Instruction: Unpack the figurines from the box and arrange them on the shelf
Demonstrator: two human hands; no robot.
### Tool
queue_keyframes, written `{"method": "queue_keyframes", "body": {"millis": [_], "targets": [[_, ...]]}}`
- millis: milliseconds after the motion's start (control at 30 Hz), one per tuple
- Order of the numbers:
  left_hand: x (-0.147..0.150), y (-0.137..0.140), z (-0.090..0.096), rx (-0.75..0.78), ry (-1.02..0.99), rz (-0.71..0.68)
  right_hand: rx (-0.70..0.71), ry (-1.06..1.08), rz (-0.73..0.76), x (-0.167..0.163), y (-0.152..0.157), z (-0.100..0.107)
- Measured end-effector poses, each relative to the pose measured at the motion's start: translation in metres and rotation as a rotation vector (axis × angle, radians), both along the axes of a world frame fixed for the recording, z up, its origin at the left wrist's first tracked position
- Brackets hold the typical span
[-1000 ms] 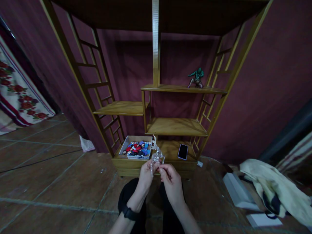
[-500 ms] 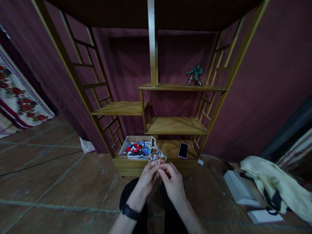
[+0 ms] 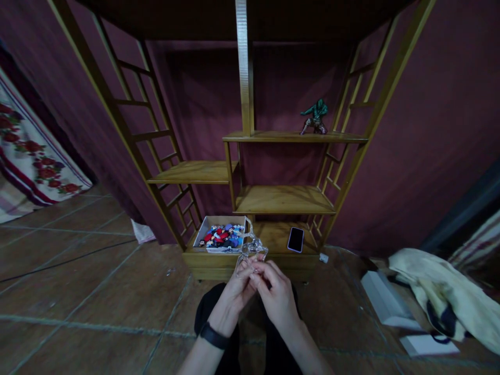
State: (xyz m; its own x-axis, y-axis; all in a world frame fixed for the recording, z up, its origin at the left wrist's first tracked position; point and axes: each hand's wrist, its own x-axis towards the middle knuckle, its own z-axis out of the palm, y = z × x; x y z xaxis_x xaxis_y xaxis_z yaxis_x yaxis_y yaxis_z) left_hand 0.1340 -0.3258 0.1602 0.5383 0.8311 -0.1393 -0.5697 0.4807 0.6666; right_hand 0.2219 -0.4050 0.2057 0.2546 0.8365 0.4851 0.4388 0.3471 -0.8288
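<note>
A clear, see-through figurine (image 3: 253, 245) with thin limbs is between my two hands, in front of the lowest shelf. My left hand (image 3: 239, 284) is closed around its lower part from the left, with a dark band on the wrist. My right hand (image 3: 275, 289) pinches the same piece near its base, fingertips meeting those of my left hand. The fingers hide the figurine's lower end. Just behind it, on the left of the lowest shelf, stands an open cardboard box (image 3: 200, 235) full of small red, blue and black figures (image 3: 222, 235).
A wooden shelf unit (image 3: 285, 198) stands ahead. A phone (image 3: 296, 239) lies on its lowest board, and a green figure (image 3: 315, 116) crouches on an upper one. White boxes (image 3: 388, 302) and a cream cloth bag (image 3: 441, 291) lie on the floor at right.
My fingers have shifted slightly on the clear figurine, and its limbs are turned a little. The whole view has moved slightly; the shelf items stay in place.
</note>
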Motion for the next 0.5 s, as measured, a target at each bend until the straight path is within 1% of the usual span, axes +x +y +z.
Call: {"method": "queue_keyframes", "body": {"millis": [67,167,233,367,500], "targets": [[0.001,-0.001,0.0,-0.017,0.009,0.017,0.022,-0.002,-0.011,0.0,0.0,0.0],[0.002,-0.003,0.001,-0.047,-0.016,0.001,0.02,-0.001,-0.025,0.0,0.0,-0.002],[0.004,-0.005,0.004,-0.051,-0.036,-0.009,0.01,-0.006,-0.047,0.0,0.001,-0.004],[0.007,-0.008,0.011,-0.045,-0.046,0.029,0.001,-0.042,-0.112,0.002,0.002,-0.007],[0.008,-0.008,0.015,-0.048,-0.01,0.046,-0.016,-0.058,-0.123,0.005,0.002,-0.006]]}}
